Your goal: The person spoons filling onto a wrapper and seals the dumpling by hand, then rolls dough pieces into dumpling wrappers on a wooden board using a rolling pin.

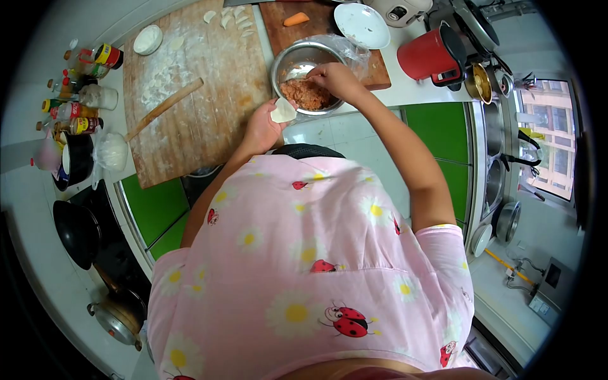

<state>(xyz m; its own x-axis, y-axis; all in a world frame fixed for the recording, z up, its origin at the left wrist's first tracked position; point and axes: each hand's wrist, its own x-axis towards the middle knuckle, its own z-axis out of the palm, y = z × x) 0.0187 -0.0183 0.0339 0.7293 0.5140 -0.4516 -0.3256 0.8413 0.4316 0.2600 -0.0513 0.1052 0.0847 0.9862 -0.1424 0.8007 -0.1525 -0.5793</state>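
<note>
My left hand (pixel 263 130) holds a round, pale dumpling wrapper (pixel 283 111) at the near left rim of a steel bowl (pixel 277 75). Inside the bowl lies an orange-brown minced filling (pixel 307 94). Over the bowl, my right hand (pixel 334 80) has its fingers closed and pointing down toward the filling; what they grip is hidden. To the left, a rolling pin (pixel 166 109) lies slantwise on a floured wooden board (pixel 209 136).
Several folded dumplings (pixel 226 21) and a small bowl of flour (pixel 148 40) are on the board. Beyond the bowl are a carrot (pixel 296 19) and a white plate (pixel 361 26). A red pitcher (pixel 424 55) stands right; bottles (pixel 79 111) line the left.
</note>
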